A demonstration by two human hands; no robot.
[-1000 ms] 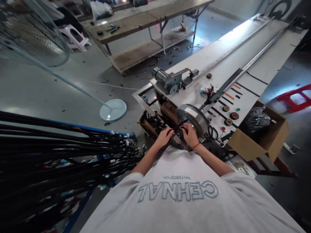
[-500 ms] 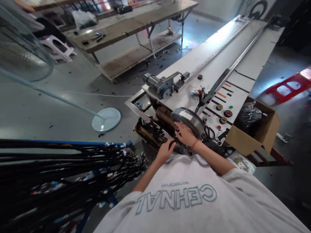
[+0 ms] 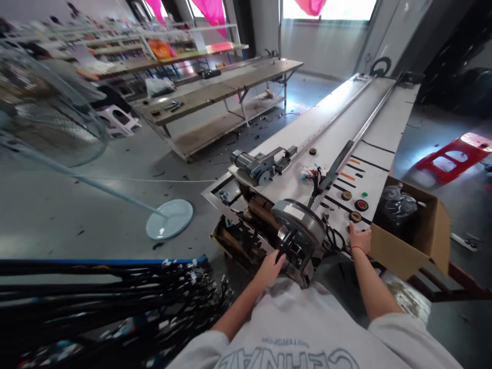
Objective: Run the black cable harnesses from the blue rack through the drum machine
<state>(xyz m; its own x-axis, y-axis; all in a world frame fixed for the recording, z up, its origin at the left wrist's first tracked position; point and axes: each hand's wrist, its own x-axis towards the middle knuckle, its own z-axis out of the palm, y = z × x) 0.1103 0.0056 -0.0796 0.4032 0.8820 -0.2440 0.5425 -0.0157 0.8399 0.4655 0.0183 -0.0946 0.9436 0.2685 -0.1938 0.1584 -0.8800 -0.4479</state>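
My left hand point(image 3: 272, 267) is closed on a dark strand, which looks like a black wire bundle point(image 3: 285, 248), at the front of a round grey machine head point(image 3: 302, 220). The machine has a white label on top and an open metal mechanism facing me. My right hand point(image 3: 360, 241) is at the front right corner of the white bench point(image 3: 338, 130), a digit stretched up beside the round tape-like rolls point(image 3: 355, 217); it holds nothing I can see. The spot under its fingertip is hidden. A red button point(image 3: 361, 205) and a green button point(image 3: 365, 194) lie just beyond.
A cardboard box point(image 3: 409, 246) with a black plastic bag stands right of the bench. Several black harnesses point(image 3: 96, 292) hang on a blue rack at left. A fan base point(image 3: 169, 219) stands on the floor. A motor unit point(image 3: 253, 165) and loose connectors point(image 3: 309, 173) are on the bench.
My right hand has left the machine head and moved right to the bench corner by the buttons. My left hand stays near the machine's front. The view has tilted up.
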